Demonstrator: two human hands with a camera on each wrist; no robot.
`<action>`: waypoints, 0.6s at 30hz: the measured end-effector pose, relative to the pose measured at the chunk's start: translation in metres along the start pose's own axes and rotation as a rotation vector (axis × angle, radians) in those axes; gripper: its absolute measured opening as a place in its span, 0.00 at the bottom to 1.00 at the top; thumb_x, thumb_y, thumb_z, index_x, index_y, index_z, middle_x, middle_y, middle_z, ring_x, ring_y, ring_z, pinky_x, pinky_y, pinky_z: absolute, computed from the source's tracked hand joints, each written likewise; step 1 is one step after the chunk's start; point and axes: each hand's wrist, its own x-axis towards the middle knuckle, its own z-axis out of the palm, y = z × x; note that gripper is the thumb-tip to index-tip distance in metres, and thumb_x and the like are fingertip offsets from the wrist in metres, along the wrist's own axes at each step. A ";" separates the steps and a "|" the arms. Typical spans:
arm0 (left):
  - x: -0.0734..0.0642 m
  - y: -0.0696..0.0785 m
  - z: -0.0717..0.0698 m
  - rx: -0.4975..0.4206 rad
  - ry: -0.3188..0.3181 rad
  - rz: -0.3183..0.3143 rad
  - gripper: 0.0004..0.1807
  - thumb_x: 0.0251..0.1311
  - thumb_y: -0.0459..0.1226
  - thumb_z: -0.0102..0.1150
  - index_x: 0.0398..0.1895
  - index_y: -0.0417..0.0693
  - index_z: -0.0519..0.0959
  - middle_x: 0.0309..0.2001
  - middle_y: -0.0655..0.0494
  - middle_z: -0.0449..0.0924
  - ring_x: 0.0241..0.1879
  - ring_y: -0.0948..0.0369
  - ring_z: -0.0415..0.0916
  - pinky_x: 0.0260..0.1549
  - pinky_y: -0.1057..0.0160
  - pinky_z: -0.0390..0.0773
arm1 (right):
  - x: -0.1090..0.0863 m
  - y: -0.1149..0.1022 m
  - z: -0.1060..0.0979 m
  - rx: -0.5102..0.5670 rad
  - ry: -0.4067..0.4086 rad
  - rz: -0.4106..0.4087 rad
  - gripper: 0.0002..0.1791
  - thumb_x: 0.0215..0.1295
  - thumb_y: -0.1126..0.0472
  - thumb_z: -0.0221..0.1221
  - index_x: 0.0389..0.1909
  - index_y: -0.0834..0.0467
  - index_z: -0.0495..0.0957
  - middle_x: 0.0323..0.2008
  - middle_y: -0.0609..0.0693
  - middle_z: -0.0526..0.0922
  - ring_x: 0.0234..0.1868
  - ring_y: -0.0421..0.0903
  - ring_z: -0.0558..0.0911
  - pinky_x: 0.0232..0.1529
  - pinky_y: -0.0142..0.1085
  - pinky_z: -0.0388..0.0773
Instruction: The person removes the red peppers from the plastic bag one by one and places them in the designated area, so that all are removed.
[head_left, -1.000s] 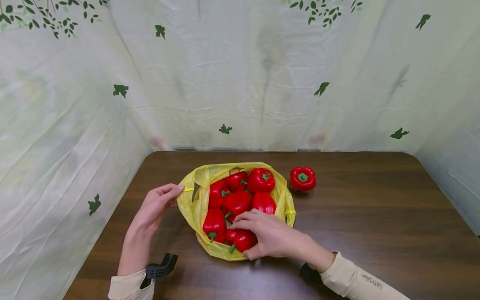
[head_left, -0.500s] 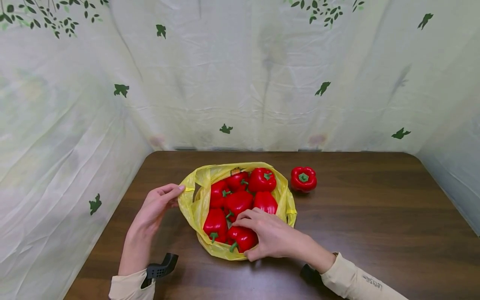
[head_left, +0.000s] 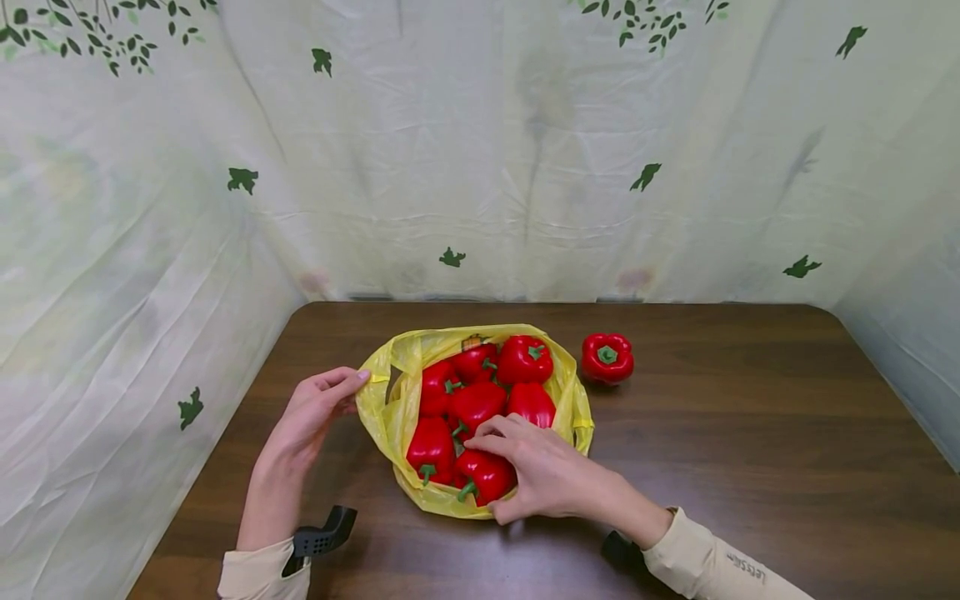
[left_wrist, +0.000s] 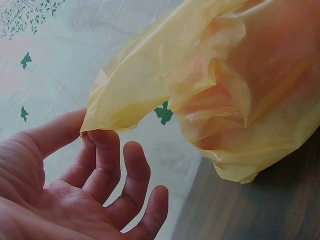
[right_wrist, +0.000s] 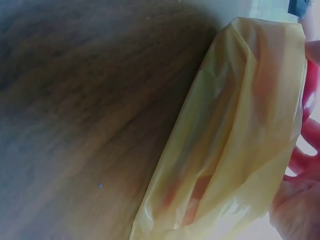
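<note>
A yellow plastic bag stands with its mouth wide on the brown table, holding several red bell peppers with green stems. At its left rim my left hand pinches the bag's handle between thumb and index finger; the left wrist view shows the other fingers loosely bent. My right hand reaches over the near right rim and grips the front bell pepper, fingers across its top and thumb low by the rim. The right wrist view mostly shows the bag's outer side, with the hand cut off at the edge.
One more red bell pepper sits outside the bag, on the table to its right. A pale curtain with leaf prints hangs behind and at the sides. Dark wrist mounts extend from both sleeves.
Both hands keep their places. The front pepper under my right hand has turned slightly, its stem shifting a little upward.
</note>
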 end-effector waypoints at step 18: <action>-0.001 0.002 0.001 -0.015 -0.002 0.005 0.12 0.66 0.45 0.62 0.36 0.46 0.84 0.33 0.58 0.81 0.32 0.61 0.77 0.41 0.62 0.76 | -0.003 0.001 -0.001 0.088 0.169 0.002 0.34 0.42 0.50 0.71 0.56 0.47 0.75 0.53 0.36 0.72 0.53 0.36 0.72 0.47 0.35 0.75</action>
